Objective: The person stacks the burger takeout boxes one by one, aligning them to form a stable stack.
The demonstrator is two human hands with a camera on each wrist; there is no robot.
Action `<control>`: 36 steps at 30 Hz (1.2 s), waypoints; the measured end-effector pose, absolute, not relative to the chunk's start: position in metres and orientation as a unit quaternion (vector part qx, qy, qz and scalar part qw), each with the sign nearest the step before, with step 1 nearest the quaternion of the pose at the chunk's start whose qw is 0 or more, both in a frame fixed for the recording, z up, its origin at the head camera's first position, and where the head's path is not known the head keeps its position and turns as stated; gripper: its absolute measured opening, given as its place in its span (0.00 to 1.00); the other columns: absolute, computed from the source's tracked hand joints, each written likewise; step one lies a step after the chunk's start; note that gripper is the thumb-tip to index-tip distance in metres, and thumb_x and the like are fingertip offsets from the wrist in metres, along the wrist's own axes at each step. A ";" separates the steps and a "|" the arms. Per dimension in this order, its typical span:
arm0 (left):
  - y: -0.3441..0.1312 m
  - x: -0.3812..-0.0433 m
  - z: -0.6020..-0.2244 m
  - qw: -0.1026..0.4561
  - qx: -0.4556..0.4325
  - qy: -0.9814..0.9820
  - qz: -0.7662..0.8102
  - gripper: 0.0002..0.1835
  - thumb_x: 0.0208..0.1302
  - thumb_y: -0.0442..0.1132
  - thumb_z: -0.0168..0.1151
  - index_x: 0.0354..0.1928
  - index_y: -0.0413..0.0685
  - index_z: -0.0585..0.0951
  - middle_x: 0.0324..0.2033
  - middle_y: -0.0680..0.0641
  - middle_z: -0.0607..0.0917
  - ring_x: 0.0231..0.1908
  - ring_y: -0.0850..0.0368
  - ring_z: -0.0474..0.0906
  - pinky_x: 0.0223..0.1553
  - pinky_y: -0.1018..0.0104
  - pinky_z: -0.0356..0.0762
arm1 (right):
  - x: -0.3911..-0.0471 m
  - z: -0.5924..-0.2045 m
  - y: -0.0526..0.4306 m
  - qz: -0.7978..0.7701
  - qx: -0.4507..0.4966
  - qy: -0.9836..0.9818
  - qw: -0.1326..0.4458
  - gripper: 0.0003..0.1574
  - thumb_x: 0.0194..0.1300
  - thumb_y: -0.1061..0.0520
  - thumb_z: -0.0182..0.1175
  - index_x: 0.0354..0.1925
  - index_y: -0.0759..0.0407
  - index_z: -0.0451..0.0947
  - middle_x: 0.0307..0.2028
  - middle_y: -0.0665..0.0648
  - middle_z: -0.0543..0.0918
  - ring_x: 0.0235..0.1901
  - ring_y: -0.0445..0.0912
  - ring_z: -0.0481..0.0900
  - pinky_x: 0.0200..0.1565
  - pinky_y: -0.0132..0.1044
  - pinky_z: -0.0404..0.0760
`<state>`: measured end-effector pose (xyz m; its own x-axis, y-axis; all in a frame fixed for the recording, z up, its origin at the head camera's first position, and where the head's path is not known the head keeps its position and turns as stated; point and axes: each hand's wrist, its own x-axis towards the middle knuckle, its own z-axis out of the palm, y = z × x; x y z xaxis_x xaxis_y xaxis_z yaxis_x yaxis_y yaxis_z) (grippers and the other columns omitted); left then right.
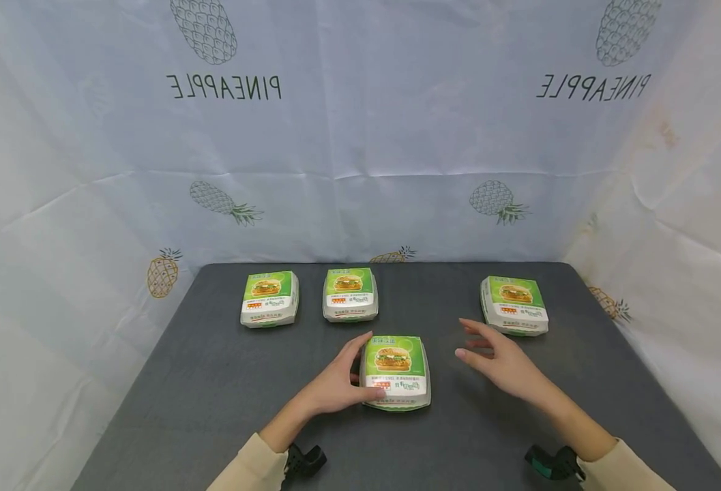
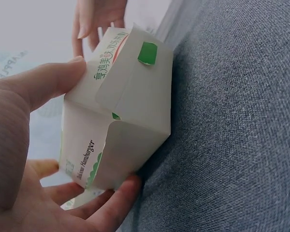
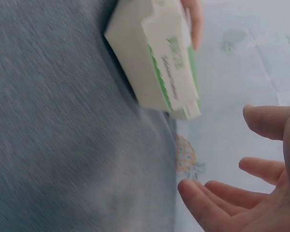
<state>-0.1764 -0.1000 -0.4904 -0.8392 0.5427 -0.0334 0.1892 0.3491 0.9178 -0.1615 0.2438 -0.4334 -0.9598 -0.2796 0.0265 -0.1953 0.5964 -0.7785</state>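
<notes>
Left hand (image 1: 339, 383) grips squarish, slant-sided cardboard box (image 1: 395, 372); grey tabletop (image 1: 213, 402) grainy.

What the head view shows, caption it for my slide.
Left hand holds one box, right hand empty, three boxes farther back.

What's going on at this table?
A person's left hand holds the nearest burger box around its left side, on the dark table. The right hand hovers open to the right of that box, apart from it. Three similar boxes sit farther back: a left one, a middle one and a right one.
</notes>
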 end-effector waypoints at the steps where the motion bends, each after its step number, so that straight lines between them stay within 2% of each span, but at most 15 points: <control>1: -0.100 -0.176 -0.490 0.169 0.227 0.804 0.522 0.56 0.61 0.51 0.75 0.81 0.48 0.50 0.72 0.43 0.61 0.62 0.49 0.70 0.51 0.62 0.80 | -0.163 -0.431 0.246 -0.427 -0.132 0.894 0.043 0.43 0.74 0.44 0.62 0.77 0.59 0.60 0.69 0.70 0.68 0.62 0.65 0.75 0.55 0.58 0.79; 7: -0.100 -0.175 -0.492 0.170 0.220 0.807 0.520 0.56 0.61 0.52 0.75 0.81 0.51 0.49 0.73 0.44 0.58 0.60 0.51 0.73 0.51 0.62 0.79 | -0.172 -0.417 0.262 -0.391 -0.120 0.913 0.016 0.44 0.75 0.43 0.60 0.77 0.61 0.58 0.70 0.71 0.66 0.63 0.68 0.73 0.55 0.61 0.78; 14: -0.100 -0.175 -0.494 0.166 0.217 0.809 0.521 0.56 0.60 0.52 0.76 0.81 0.50 0.50 0.72 0.43 0.59 0.60 0.51 0.73 0.51 0.62 0.80 | -0.184 -0.407 0.283 -0.368 -0.104 0.924 -0.020 0.45 0.76 0.43 0.59 0.77 0.65 0.56 0.70 0.74 0.65 0.64 0.70 0.70 0.59 0.62 0.74; 22: -0.099 -0.174 -0.489 0.166 0.216 0.811 0.517 0.56 0.60 0.52 0.75 0.81 0.50 0.50 0.73 0.43 0.58 0.60 0.51 0.72 0.51 0.63 0.79 | -0.195 -0.404 0.304 -0.345 -0.087 0.933 -0.054 0.47 0.75 0.42 0.59 0.77 0.68 0.56 0.69 0.76 0.62 0.67 0.71 0.62 0.61 0.66 0.69; 27: -0.098 -0.175 -0.488 0.166 0.216 0.814 0.514 0.56 0.60 0.52 0.75 0.81 0.49 0.50 0.73 0.42 0.59 0.60 0.50 0.72 0.51 0.62 0.79 | -0.204 -0.402 0.316 -0.325 -0.070 0.941 -0.057 0.49 0.76 0.41 0.57 0.77 0.69 0.53 0.70 0.78 0.59 0.65 0.75 0.62 0.57 0.69 0.70; 33: -0.098 -0.175 -0.489 0.165 0.218 0.815 0.512 0.56 0.61 0.52 0.75 0.81 0.48 0.50 0.73 0.41 0.58 0.60 0.50 0.71 0.51 0.62 0.79 | -0.215 -0.412 0.334 -0.301 -0.058 0.950 -0.060 0.49 0.77 0.40 0.54 0.77 0.71 0.52 0.69 0.82 0.58 0.56 0.77 0.69 0.47 0.70 0.72; 36: -0.098 -0.175 -0.490 0.165 0.221 0.814 0.512 0.56 0.61 0.51 0.75 0.81 0.47 0.49 0.74 0.41 0.58 0.61 0.50 0.71 0.51 0.63 0.79 | -0.219 -0.420 0.343 -0.296 -0.053 0.951 -0.069 0.48 0.77 0.40 0.55 0.76 0.73 0.53 0.68 0.83 0.58 0.59 0.77 0.65 0.48 0.71 0.69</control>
<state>-0.1753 -0.0978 -0.4900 -0.8480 0.5282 -0.0424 0.1907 0.3790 0.9055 -0.2194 0.3426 -0.4200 -0.9847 -0.0605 0.1637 -0.1428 0.8189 -0.5559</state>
